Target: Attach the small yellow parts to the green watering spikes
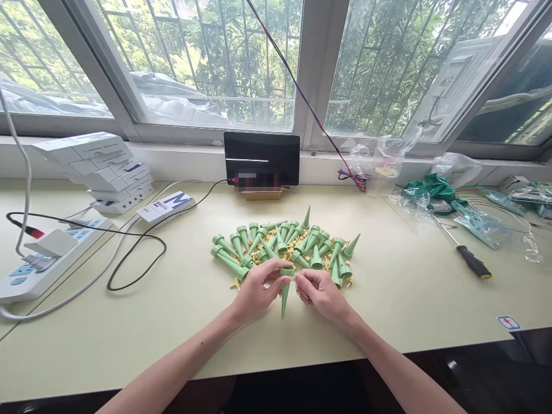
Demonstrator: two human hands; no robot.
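My left hand is closed around the wide top of a green plastic plant watering spike, which hangs with its tip pointing down. Close beside its rim, my right hand pinches a small yellow piece, mostly hidden by the fingers. Whether that piece touches the spike I cannot tell. Just beyond both hands lies a pile of similar green spikes, most on their sides and a few standing tip up. Small yellow plastic fittings are scattered among them.
A dark tablet leans on a small stand by the window. To the left are stacked white boxes, a flat box, a power strip and loose cables. A screwdriver and plastic bags lie at right.
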